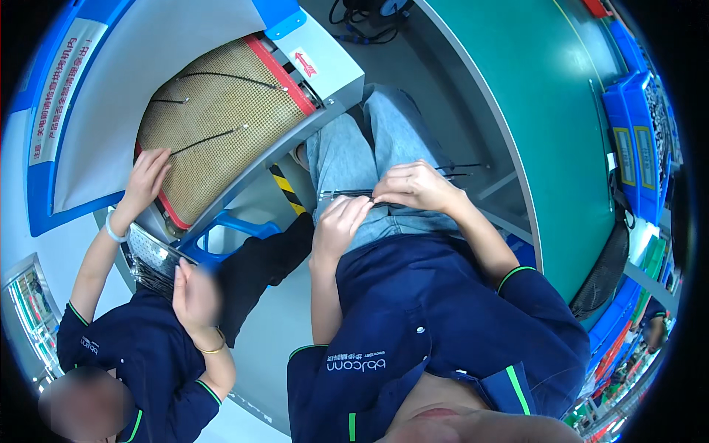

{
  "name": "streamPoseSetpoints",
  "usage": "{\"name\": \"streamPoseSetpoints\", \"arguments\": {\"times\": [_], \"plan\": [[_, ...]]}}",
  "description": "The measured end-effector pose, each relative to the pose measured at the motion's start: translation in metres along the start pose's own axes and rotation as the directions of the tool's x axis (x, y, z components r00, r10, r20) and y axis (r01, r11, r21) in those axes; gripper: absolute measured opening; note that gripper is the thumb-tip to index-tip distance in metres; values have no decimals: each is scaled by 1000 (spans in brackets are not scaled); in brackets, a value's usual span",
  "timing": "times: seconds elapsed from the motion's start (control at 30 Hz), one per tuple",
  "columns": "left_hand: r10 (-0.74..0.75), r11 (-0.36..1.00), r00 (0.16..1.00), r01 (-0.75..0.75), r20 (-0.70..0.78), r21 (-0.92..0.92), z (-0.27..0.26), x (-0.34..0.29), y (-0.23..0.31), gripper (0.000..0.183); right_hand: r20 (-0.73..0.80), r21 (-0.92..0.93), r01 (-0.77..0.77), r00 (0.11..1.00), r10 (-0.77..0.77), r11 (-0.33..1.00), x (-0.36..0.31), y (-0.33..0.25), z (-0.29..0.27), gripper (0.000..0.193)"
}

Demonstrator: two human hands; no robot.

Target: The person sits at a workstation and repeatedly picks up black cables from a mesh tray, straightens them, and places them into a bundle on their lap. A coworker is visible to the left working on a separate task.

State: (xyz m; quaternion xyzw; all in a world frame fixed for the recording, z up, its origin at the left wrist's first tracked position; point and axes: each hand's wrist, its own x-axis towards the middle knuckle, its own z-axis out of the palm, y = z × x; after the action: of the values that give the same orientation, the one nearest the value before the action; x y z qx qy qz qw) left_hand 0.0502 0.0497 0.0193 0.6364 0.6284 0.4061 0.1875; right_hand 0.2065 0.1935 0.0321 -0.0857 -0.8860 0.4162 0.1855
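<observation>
Over my lap, my left hand (pixel 341 225) and my right hand (pixel 415 184) meet with fingers pinched on thin black cables (pixel 371 198). Light-coloured ends of the cables (pixel 332 195) stick out beyond my left fingers. Past my right hand, more dark cable ends (pixel 459 175) point to the right. How many strands each hand grips is hidden by the fingers. On my left, a tan mesh conveyor belt (pixel 221 111) with red edges carries several black cables, such as one long cable (pixel 229 77) and another cable (pixel 207 140).
A co-worker sits at the left, one hand (pixel 150 173) at the belt's near end, above a metal tray (pixel 159 255) with dark cables. A blue stool (pixel 229 232) stands below the conveyor. To my right curve a green worktable (pixel 517 111) and blue bins (pixel 635 140).
</observation>
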Motion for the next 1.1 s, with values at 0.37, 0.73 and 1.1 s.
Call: {"name": "streamPoseSetpoints", "arguments": {"times": [0.37, 0.73, 1.1], "plan": [[109, 980, 978, -76, -175, 185, -6, -1, 6, 20, 67, 119, -111, 992, 104, 987, 9, -6, 2, 12], [49, 991, 980, -23, -193, 134, -8, -3, 3, 18, 60, 86, -124, 991, 120, 988, 10, -8, 8, 13], [36, 993, 970, -9, -241, 114, -20, -4, -1, 21, -17, 241, -376, 920, 391, 895, 21, -14, 6, 21]]}}
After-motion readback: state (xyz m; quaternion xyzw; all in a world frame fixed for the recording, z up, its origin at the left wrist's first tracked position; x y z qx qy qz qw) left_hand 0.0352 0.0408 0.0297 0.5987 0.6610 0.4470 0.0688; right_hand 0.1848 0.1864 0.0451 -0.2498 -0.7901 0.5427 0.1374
